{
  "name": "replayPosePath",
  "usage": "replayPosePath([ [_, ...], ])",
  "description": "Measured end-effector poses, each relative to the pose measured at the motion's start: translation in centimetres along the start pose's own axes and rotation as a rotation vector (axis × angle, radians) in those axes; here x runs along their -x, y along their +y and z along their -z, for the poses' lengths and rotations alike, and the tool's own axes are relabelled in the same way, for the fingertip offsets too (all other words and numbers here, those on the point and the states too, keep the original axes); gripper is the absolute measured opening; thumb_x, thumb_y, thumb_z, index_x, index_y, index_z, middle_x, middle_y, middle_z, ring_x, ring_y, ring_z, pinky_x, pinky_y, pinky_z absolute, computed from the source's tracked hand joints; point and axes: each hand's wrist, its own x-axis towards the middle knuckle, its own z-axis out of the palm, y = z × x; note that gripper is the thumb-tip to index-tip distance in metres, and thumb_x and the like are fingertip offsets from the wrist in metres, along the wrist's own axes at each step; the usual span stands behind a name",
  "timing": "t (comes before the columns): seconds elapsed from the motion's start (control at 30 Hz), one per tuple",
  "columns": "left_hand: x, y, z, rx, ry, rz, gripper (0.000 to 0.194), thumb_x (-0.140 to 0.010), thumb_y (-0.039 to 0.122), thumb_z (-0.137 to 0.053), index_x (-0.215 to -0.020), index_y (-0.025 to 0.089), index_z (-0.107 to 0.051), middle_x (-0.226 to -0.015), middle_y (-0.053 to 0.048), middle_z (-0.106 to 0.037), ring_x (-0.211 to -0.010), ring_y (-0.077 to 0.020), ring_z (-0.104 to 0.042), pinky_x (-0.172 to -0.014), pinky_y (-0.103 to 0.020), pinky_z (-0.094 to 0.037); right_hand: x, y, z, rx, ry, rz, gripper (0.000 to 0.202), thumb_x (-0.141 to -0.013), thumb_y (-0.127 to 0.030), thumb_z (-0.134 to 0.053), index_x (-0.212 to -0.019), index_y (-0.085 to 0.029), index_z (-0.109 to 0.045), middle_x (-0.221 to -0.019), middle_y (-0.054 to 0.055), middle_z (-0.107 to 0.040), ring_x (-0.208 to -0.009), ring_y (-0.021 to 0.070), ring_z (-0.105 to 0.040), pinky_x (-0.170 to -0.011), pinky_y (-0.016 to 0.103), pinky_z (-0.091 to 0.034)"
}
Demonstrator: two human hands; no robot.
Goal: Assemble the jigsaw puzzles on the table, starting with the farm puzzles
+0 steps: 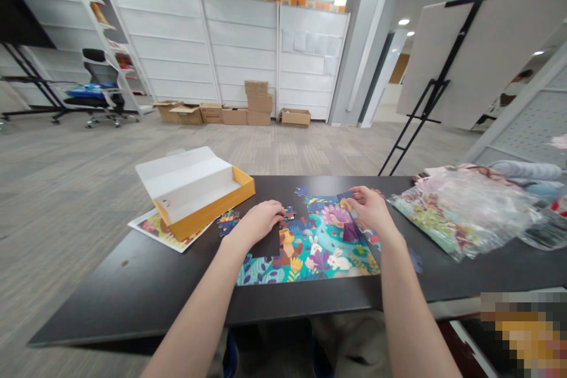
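Observation:
A partly joined jigsaw puzzle (319,248) with rabbits, a bear-like animal and plants lies flat on the black table (146,301). My left hand (263,220) is closed at the puzzle's left side, fingertips on a small dark-blue puzzle piece (289,212). At the puzzle's upper right, my right hand (368,205) pinches another puzzle piece (344,195) against the picture. Loose dark-blue pieces (228,221) lie left of my left hand. More pieces (415,261) show beside my right forearm, partly hidden by it.
An open yellow box (212,209) rests on a printed sheet (183,243) at the left. To the right lies a clear plastic bag (482,207) with a colourful print inside. Cardboard boxes (259,103) stand by the far white shelving, and an easel-like stand (425,109) is behind the table.

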Motion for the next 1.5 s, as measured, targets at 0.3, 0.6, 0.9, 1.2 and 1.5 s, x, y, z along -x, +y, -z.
replayPosePath([
  [0.3, 0.2, -0.3, -0.3, 0.001, 0.009, 0.054, 0.029, -0.091, 0.012, -0.058, -0.117, 0.020, -0.069, -0.126, -0.009, -0.069, -0.123, -0.0256, -0.059, -0.108, -0.040, -0.047, 0.1, -0.4, -0.2, 0.018, -0.022, 0.011, 0.023, -0.077, -0.021, -0.063, -0.099, -0.018, -0.069, -0.079, 0.004, -0.073, -0.071, 0.0192, -0.069, -0.068, 0.030, -0.053],
  [0.6, 0.2, -0.4, -0.1, 0.058, -0.016, 0.061, 0.028, -0.092, 0.016, -0.057, -0.117, 0.021, -0.068, -0.125, -0.009, -0.070, -0.119, -0.0243, -0.061, -0.106, -0.040, -0.047, 0.2, -0.3, -0.2, 0.047, -0.028, 0.044, 0.021, -0.079, -0.020, -0.063, -0.099, -0.017, -0.069, -0.079, 0.005, -0.073, -0.072, 0.0193, -0.069, -0.071, 0.030, -0.054],
  [0.9, 1.0, -1.8, 0.7, 0.065, 0.010, 0.070, 0.022, -0.090, 0.015, -0.058, -0.108, 0.021, -0.071, -0.116, -0.008, -0.072, -0.110, -0.0228, -0.064, -0.101, -0.037, -0.049, 0.2, -0.4, -0.1, 0.089, -0.039, 0.026, 0.022, -0.080, -0.020, -0.064, -0.100, -0.016, -0.070, -0.083, 0.006, -0.074, -0.074, 0.0198, -0.069, -0.073, 0.031, -0.053],
  [1.2, 1.4, -2.4, 1.0, 0.054, -0.013, 0.064, 0.024, -0.090, 0.013, -0.057, -0.103, 0.023, -0.073, -0.114, -0.006, -0.071, -0.108, -0.0213, -0.064, -0.101, -0.035, -0.048, 0.3, -0.4, -0.2, 0.096, -0.039, 0.035, 0.021, -0.078, -0.019, -0.064, -0.097, -0.017, -0.071, -0.081, 0.005, -0.074, -0.073, 0.0193, -0.070, -0.072, 0.031, -0.054],
  [1.5, 1.6, -2.4, 1.3, 0.073, -0.017, 0.068, 0.026, -0.088, 0.011, -0.055, -0.101, 0.023, -0.074, -0.113, -0.006, -0.072, -0.107, -0.0214, -0.063, -0.100, -0.034, -0.048, 0.3, -0.2, -0.2, 0.094, -0.034, 0.046, 0.020, -0.079, -0.021, -0.064, -0.097, -0.017, -0.071, -0.081, 0.006, -0.074, -0.073, 0.0195, -0.070, -0.072, 0.031, -0.054],
])
